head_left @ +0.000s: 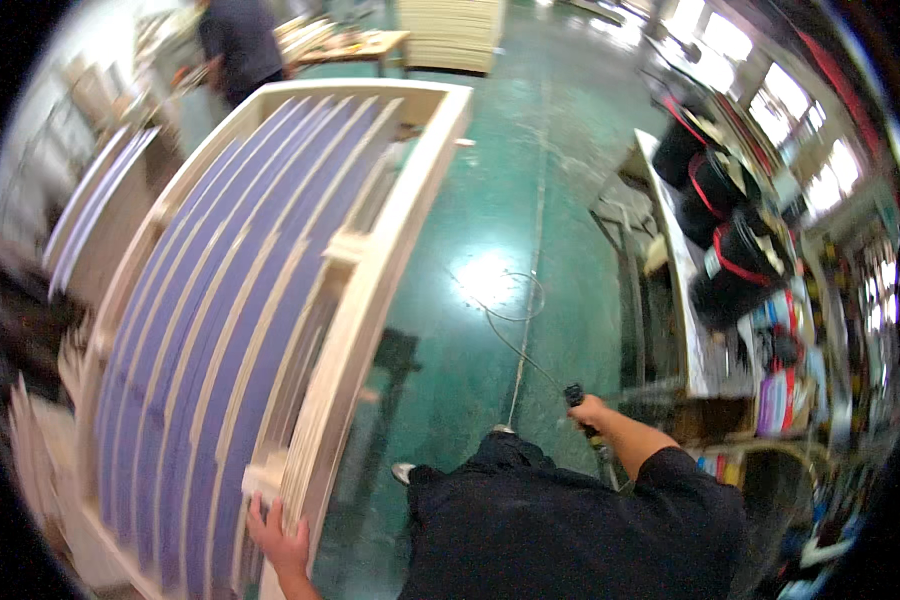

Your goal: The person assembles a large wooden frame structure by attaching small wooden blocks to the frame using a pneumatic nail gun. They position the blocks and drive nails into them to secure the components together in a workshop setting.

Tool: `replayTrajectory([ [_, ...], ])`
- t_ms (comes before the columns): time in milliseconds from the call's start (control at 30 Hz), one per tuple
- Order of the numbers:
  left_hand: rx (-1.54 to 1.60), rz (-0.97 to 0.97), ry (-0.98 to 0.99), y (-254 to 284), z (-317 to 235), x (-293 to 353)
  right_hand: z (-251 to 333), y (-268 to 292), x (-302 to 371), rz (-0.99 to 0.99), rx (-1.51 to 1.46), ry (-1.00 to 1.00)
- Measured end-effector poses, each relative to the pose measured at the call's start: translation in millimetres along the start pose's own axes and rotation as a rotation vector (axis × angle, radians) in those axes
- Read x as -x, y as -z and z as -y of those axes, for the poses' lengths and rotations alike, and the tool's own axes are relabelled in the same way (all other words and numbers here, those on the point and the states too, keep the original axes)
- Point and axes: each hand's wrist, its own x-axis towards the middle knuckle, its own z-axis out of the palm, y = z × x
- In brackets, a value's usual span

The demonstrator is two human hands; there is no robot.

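A large pale wooden frame (pixel 379 258) lies to my left, with purple-grey strips (pixel 200 340) and light wooden slats running lengthwise between its rails. At the near right rail, my left hand (pixel 282 545) has its fingers closed around the lower end of a small wooden block (pixel 267 472). Part of that grip is hidden by the fingers. My right hand (pixel 591 411), away from the frame on my right, is wrapped round a black handheld tool (pixel 574 395). Its exact kind cannot be made out. A thin hose (pixel 522 354) trails over the floor near it.
Black bins with red bands (pixel 738 265) stand on a long bench (pixel 682 330) at the right. Beyond the frame, a person in dark clothes (pixel 242 50) stands near a small wooden table (pixel 365 45). A stack of pale boards (pixel 450 35) is at the back; panels (pixel 105 205) lean at the left.
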Motion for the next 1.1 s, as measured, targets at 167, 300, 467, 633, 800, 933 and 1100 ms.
replayTrajectory([
  [167,-0.126,0.062,-0.223,11,-15,-35,-119,103,16,-0.186,-0.257,-0.216],
  [300,-0.036,0.144,-0.004,-1,-70,-92,-212,162,-2,-0.492,-0.254,-0.12],
  [467,0.928,0.171,0.824,-12,-121,-117,-222,258,11,-0.416,-0.214,-0.041],
  [633,0.986,0.318,0.309,-151,-343,-53,-225,302,-15,-0.486,-0.108,-0.2],
  [800,1.264,0.689,0.202,-249,-464,57,-236,331,-38,-0.434,-0.074,-0.371],
  [933,1.333,0.758,0.532,-254,-479,92,-242,332,-62,-0.498,-0.069,-0.391],
  [1100,1.361,0.718,0.519,-239,-501,97,-259,332,-111,-0.59,-0.076,-0.398],
])
